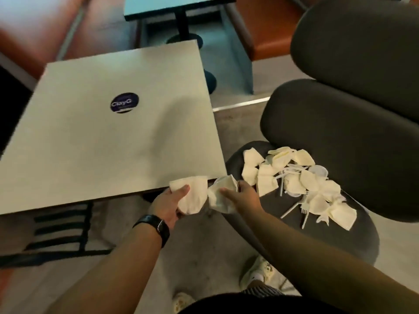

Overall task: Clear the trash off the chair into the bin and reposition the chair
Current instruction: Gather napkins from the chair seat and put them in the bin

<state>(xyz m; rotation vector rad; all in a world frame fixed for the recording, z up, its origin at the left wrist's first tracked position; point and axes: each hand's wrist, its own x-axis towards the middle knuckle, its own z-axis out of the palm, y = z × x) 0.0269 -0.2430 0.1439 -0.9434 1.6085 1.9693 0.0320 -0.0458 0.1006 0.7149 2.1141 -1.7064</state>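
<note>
**Both hands loaded with napkins, most of the trash still on the seat**

The left hand [169, 203] grips a crumpled napkin [192, 196], thumb across the top and fingers curled beneath, by the near edge of the table [102, 123]. The right hand [242, 196] pinches a second wad [221, 196], which seems to enclose a plastic cup, though blur makes that uncertain. The two bundles nearly touch, probably so that one hand can take both and free the other for another grab.

The chair [340, 132] stands just right of the table, angled away from it. On its seat lies the remaining pile [294, 177]: loose napkins, white plastic forks [305, 211] and clear lids or cups, spread toward the backrest. Being light and scattered, they likely need gathering by handfuls.

No bin is in view, so the carry cannot be judged. A wristwatch [162, 228] sits on the left wrist. A second table [181, 7] stands beyond.
</note>
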